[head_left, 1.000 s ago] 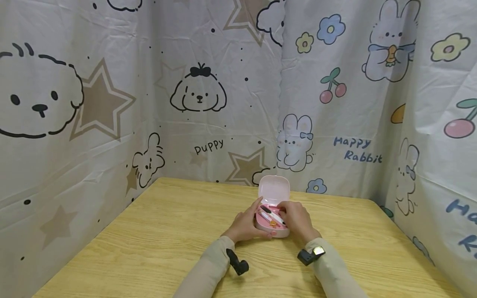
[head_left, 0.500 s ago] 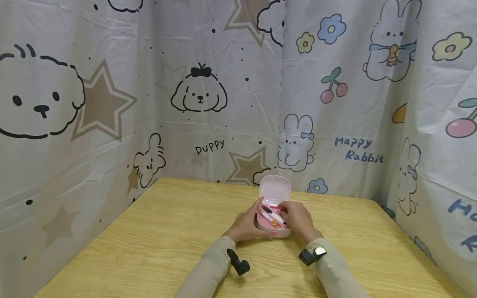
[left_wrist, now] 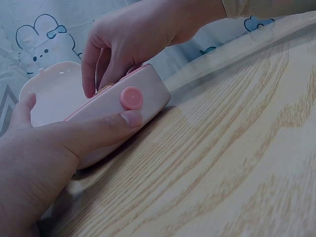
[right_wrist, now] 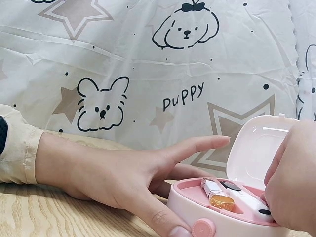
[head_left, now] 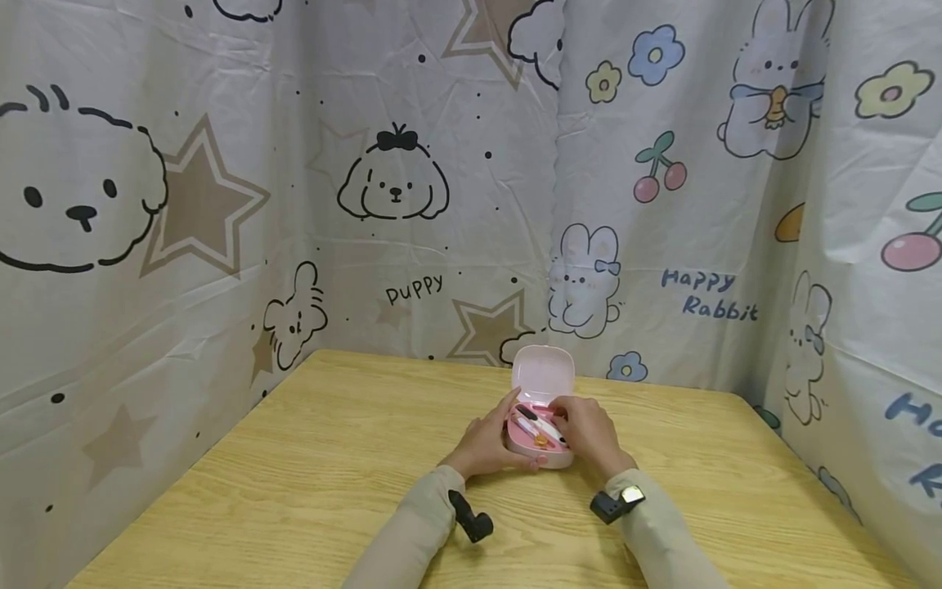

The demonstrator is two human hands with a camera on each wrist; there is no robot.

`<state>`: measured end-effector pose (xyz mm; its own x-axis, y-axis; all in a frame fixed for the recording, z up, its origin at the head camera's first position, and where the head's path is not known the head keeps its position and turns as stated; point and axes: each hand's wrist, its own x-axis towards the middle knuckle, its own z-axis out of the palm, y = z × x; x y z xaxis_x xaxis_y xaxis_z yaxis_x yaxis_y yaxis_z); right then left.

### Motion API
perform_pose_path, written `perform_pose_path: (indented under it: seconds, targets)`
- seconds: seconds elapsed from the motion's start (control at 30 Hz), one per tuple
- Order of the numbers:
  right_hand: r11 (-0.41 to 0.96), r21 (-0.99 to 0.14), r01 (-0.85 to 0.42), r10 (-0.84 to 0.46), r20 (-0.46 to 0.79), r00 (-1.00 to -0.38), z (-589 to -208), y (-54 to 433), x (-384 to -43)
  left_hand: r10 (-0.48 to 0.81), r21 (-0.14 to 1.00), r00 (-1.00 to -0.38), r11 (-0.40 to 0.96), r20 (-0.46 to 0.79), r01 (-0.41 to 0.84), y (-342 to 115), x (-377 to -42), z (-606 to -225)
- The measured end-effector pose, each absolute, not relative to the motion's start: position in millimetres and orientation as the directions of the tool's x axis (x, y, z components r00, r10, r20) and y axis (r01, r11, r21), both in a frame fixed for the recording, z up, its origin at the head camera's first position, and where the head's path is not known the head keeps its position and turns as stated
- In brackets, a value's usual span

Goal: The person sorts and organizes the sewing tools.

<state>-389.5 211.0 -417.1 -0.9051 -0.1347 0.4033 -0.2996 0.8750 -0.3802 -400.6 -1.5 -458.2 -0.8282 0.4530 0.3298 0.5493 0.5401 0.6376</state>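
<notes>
A small pale pink case stands on the table with its lid raised at the back. My left hand grips its left side, the thumb along the front wall beside a round pink button. My right hand reaches over the right side, its bent fingers pointing down into the case. The fingertips are hidden, so I cannot tell whether they pinch anything. Inside lie a white stick-shaped item with dark ends, a slim pink-and-white piece and a gold patterned ring-shaped roll.
The wooden table spreads around the case. Curtains printed with puppies and rabbits hang along its back and sides. A black wrist camera sits on the left sleeve, another black camera on the right.
Almost nothing differs. Both hands keep their places at the case, and the view has shifted only slightly.
</notes>
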Motion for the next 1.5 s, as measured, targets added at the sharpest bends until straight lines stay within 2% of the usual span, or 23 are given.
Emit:
perform_pose_path:
  seconds: [1.03, 1.2, 1.33, 1.5]
  targets:
    - [0.869, -0.382, -0.314, -0.138, 0.422, -0.896, -417.1, 214.0, -388.7, 0.46, 0.618, -0.821, 0.55, 0.338, 0.562, -0.4, -399.1, -455.9]
    - [0.853, -0.421, -0.308, -0.109, 0.433, -0.895, -416.7, 215.6, -388.6, 0.457, 0.633, -0.826, 0.542, 0.331, 0.553, -0.8, -400.2, -457.3]
    - [0.828, -0.468, -0.31, -0.076, 0.453, -0.888, -415.5, 217.4, -388.5, 0.448, 0.692, -0.83, 0.482, 0.332, 0.537, -1.9, -402.2, -458.7]
    - [0.797, -0.519, -0.308, -0.031, 0.475, -0.88, -414.6, 219.7, -387.7, 0.441, 0.852, -0.836, 0.248, 0.325, 0.462, -6.6, -404.7, -457.1]
